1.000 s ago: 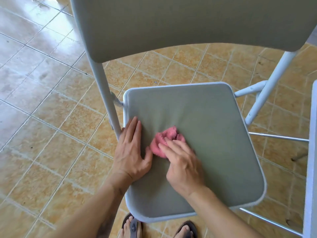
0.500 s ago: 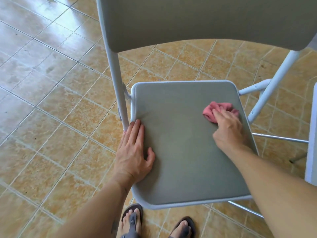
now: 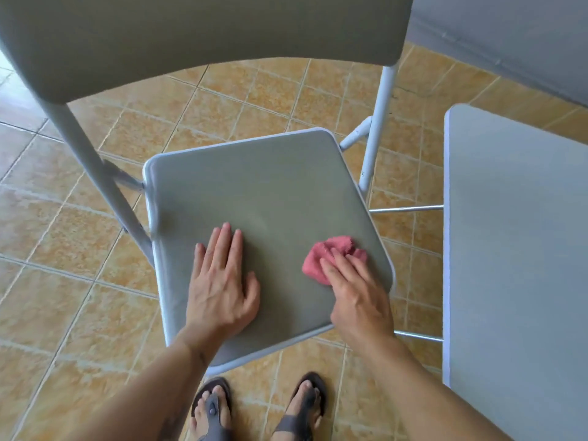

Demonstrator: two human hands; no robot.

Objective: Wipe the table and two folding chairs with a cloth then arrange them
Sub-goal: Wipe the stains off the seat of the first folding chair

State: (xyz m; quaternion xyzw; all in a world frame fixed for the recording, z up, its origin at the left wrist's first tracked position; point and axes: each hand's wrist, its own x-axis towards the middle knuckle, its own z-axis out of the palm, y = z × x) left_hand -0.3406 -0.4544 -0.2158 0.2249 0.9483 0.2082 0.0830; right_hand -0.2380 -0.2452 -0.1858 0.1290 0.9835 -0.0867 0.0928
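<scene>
A grey folding chair stands open in front of me, its padded seat (image 3: 264, 192) facing up and its backrest (image 3: 197, 33) across the top of the view. My left hand (image 3: 222, 281) lies flat on the seat's near left part, fingers together. My right hand (image 3: 356, 288) presses a crumpled pink cloth (image 3: 331, 253) against the seat near its right edge. A pale grey table top (image 3: 515, 249) fills the right side, close beside the chair.
The floor is orange-brown tile (image 3: 79, 297). My two sandalled feet (image 3: 257, 409) stand just under the seat's front edge. The chair's white legs (image 3: 375, 138) and metal cross rods (image 3: 407, 209) reach toward the table. A grey wall base (image 3: 509, 43) runs at the upper right.
My right hand has drawn the pink cloth back from the seat's far right corner to its near right part. The view has swung right, showing more of the table. My left hand stays flat.
</scene>
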